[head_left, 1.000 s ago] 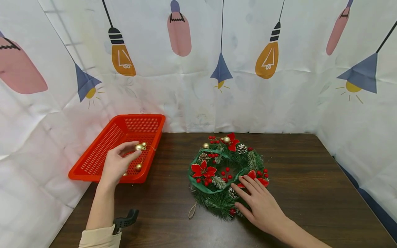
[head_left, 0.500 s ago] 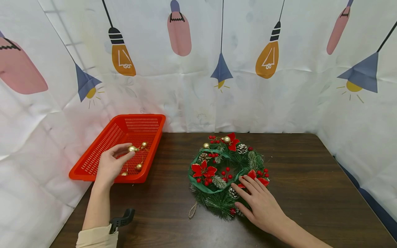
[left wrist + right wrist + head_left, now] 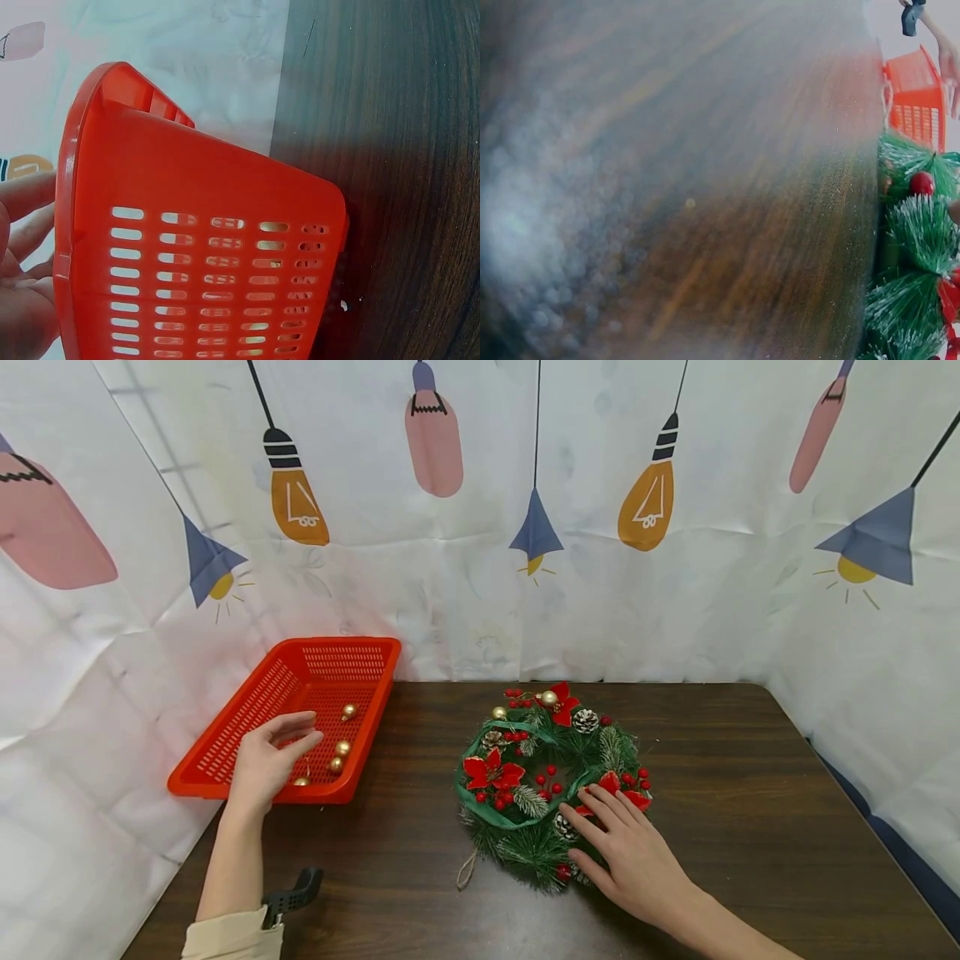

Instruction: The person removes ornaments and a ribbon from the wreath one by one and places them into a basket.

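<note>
In the head view my left hand (image 3: 266, 760) hovers over the near part of the red plastic basket (image 3: 333, 670), thumb and fingers parted with nothing between them. Several small gold baubles lie inside, one of them a gold bauble (image 3: 342, 748) just right of the fingertips. The left wrist view has the fingers (image 3: 26, 300) beyond the basket's slotted wall (image 3: 187, 165). My right hand (image 3: 630, 860) rests with spread fingers on the right front of a green Christmas wreath (image 3: 532, 852). Red poinsettias (image 3: 492, 771), frosted pinecones (image 3: 585, 720), berries and a green ribbon (image 3: 487, 814) decorate it.
Both the basket and the wreath lie on a dark wooden table (image 3: 397, 852). A twine loop (image 3: 466, 871) sticks out at the wreath's front left. Behind the table hangs a white curtain (image 3: 465, 602) printed with lamps and bulbs.
My left hand has drawn left and let go of a gold bauble, which now lies in the basket beside the others. The right hand and wreath have stayed put.
</note>
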Demonstrator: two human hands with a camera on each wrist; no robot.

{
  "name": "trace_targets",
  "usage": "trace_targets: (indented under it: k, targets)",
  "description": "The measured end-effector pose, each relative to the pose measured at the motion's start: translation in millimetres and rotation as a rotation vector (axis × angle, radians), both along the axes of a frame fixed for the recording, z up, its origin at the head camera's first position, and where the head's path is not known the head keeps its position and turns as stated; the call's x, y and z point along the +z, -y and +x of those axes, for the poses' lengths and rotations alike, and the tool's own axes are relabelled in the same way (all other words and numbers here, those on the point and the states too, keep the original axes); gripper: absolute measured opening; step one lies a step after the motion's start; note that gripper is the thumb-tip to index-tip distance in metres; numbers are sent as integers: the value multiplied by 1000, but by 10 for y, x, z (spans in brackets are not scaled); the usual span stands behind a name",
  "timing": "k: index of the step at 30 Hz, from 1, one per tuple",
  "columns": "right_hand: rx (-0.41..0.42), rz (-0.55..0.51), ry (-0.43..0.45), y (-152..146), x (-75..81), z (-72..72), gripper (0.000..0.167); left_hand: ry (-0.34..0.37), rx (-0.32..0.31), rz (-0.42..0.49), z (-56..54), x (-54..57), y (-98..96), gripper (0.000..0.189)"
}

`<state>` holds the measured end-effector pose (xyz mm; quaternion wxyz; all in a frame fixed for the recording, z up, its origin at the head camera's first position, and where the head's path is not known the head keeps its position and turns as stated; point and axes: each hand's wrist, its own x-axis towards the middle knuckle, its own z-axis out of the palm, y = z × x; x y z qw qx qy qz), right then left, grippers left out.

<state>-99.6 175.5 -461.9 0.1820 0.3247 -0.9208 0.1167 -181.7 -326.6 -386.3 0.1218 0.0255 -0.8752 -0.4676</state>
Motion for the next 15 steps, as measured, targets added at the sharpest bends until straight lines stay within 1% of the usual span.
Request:
trace_targets:
  k: [8,15]
  targets:
    - [1,-6,4,-1,3,3,59,-22,-33,-13,-22,0,-69,48]
    - [0,-10,0,-3,-5,2,59,-61,-88,-16,-68,3,-183,45]
